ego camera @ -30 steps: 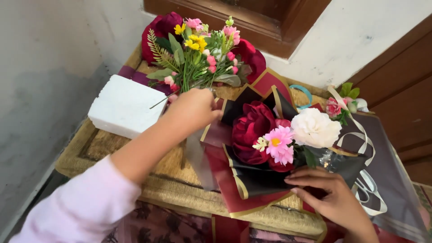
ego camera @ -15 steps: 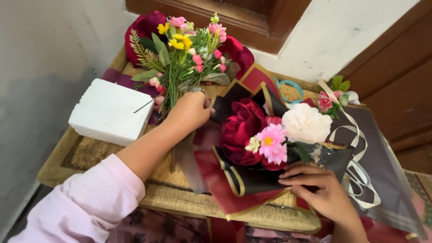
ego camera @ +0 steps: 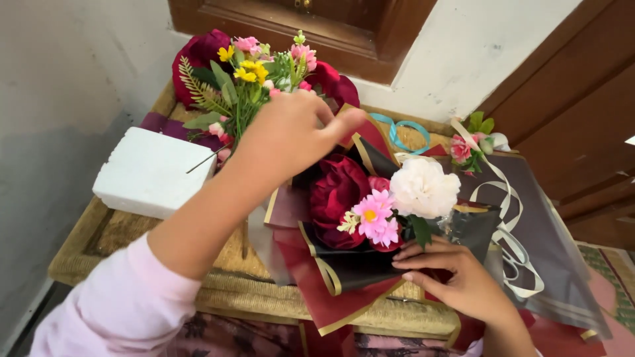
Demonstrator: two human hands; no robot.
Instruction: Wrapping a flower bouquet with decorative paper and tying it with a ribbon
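Our left hand [ego camera: 291, 132] pinches the top edge of the dark red wrapping paper [ego camera: 331, 297] behind the bouquet [ego camera: 377, 198], fingers closed on it. Our right hand [ego camera: 463, 281] clasps the wrapped stems low down. The bouquet lies on the woven worktop [ego camera: 119, 231], beside a white foam block [ego camera: 149, 172].

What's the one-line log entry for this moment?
left hand: at wrap's top edge | right hand: holding bouquet base | foam block: left, untouched
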